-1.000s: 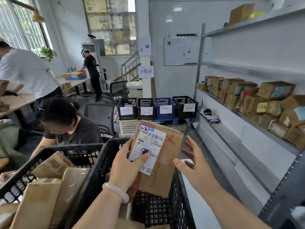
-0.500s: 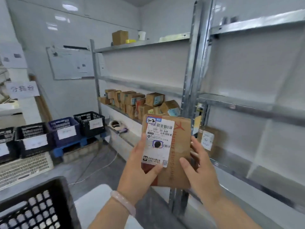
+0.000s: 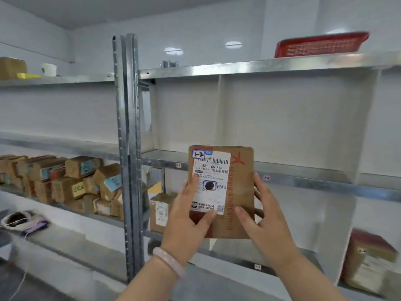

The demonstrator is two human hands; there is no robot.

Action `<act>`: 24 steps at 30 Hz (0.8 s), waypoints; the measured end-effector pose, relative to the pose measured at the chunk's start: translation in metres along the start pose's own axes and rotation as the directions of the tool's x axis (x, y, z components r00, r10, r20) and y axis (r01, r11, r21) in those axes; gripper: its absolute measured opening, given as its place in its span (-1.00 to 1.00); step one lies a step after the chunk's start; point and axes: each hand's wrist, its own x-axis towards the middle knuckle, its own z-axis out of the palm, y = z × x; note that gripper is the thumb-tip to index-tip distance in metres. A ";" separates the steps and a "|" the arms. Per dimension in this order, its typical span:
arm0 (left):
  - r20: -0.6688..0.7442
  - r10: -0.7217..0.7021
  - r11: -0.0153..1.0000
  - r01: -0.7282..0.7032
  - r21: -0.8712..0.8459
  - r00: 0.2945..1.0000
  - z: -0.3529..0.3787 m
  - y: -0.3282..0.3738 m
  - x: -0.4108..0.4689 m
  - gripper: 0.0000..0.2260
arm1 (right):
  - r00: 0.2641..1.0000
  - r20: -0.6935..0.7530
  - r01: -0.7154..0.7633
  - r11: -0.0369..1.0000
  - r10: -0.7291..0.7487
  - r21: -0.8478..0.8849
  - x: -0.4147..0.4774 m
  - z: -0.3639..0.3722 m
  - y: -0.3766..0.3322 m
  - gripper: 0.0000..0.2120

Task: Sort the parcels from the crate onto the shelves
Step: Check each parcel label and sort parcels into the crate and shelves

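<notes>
I hold a flat brown cardboard parcel upright in front of the metal shelves. Its white label faces me, marked "1-2" at the top left. My left hand grips its lower left side, thumb across the label's bottom edge. My right hand holds the lower right side, thumb on the front and fingers behind. The parcel hangs before the middle shelf's front rail, close to a small "1-2" tag. The crate is out of view.
A steel upright divides the bays. Left bay holds several stacked brown boxes. A labelled box sits behind my left hand, another parcel at lower right. A red basket lies on the top shelf. White dividers split the compartments.
My view swung right from the crate and workroom to face the shelves. The parcel rose with both hands; my right hand, free a second ago, now holds its right side.
</notes>
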 end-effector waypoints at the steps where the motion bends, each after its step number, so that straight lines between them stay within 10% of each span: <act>1: 0.006 0.020 1.000 -0.020 -0.013 1.000 0.018 0.003 0.011 -0.15 | 1.000 0.000 0.006 1.000 -0.006 -0.026 0.010 -0.016 0.008 -0.25; 24: 0.023 0.169 0.982 -0.167 -0.086 0.985 0.164 -0.054 0.217 -0.19 | 0.986 0.132 0.161 0.743 -0.099 -0.650 0.152 -0.091 0.131 -0.33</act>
